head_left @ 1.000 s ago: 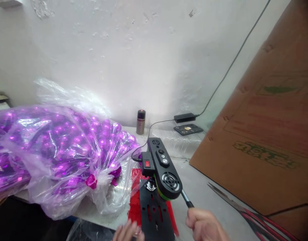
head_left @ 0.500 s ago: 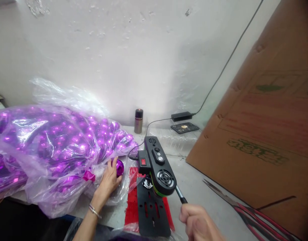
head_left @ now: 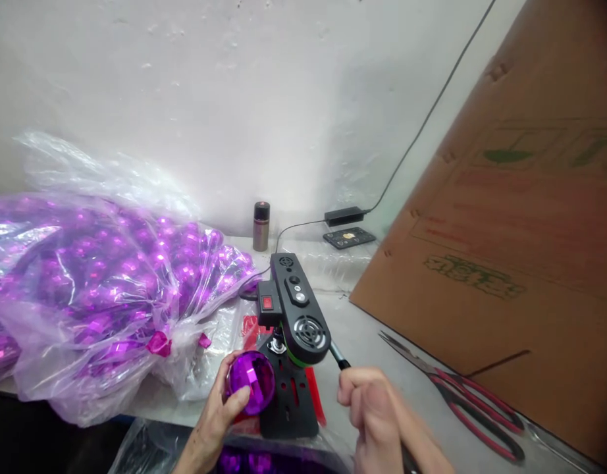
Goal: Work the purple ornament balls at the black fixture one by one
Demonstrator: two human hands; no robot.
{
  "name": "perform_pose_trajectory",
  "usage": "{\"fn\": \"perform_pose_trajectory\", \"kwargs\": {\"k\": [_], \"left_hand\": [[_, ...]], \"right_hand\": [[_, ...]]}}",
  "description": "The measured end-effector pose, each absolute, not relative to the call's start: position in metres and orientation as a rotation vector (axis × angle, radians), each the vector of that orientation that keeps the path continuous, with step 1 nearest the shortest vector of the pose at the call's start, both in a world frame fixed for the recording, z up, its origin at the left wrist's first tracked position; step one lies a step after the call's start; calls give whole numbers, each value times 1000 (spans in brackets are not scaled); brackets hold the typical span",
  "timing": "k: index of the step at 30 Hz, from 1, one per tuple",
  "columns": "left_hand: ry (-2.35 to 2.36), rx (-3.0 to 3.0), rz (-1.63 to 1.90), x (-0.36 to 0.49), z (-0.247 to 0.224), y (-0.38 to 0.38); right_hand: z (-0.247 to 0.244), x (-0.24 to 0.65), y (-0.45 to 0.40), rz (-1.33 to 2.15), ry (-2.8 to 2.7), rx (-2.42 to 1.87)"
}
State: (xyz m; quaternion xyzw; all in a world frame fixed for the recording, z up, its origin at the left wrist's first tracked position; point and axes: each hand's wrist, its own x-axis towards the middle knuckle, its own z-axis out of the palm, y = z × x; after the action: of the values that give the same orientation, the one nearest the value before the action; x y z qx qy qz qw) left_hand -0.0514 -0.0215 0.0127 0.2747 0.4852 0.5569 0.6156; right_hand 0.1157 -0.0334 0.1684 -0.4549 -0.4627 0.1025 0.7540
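Note:
A shiny purple faceted bauble is gripped in my left hand, thumb in front and fingers behind. It is held at the left edge of the black slotted base of a small bench machine. My right hand is closed around the machine's lever handle, to the right of the black head. Its palm side and most of the grip are hidden. A clear plastic bag full of purple baubles fills the left of the table.
Red-handled scissors lie at right before a large cardboard box. Behind the machine are a dark-capped bottle, a black power adapter and a phone-like black slab. More purple baubles show below the table's front edge.
My left hand has brought the bauble from beside the bag rightward and nearer, to the machine's base. My right hand stays on the lever handle. The whole view has shifted slightly.

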Motion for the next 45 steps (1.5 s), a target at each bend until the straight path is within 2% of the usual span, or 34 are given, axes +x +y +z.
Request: {"fn": "perform_pose_trajectory", "kwargs": {"k": [7,21,25,30,45], "left_hand": [[1095,379,1498,-55,17,-9],[954,265,1513,-32,14,5],[1164,431,1594,-18,3,3],[1394,814,1512,-11,-9,-4],[1448,1274,1356,4,-40,-16]], "right_hand": [[155,136,-28,130,-1244,-861],[156,147,-28,139,-1358,-836],[155,147,-26,129,-1363,-812],[157,146,-26,112,-1345,-829],[167,138,-30,143,-1315,-876]]}}
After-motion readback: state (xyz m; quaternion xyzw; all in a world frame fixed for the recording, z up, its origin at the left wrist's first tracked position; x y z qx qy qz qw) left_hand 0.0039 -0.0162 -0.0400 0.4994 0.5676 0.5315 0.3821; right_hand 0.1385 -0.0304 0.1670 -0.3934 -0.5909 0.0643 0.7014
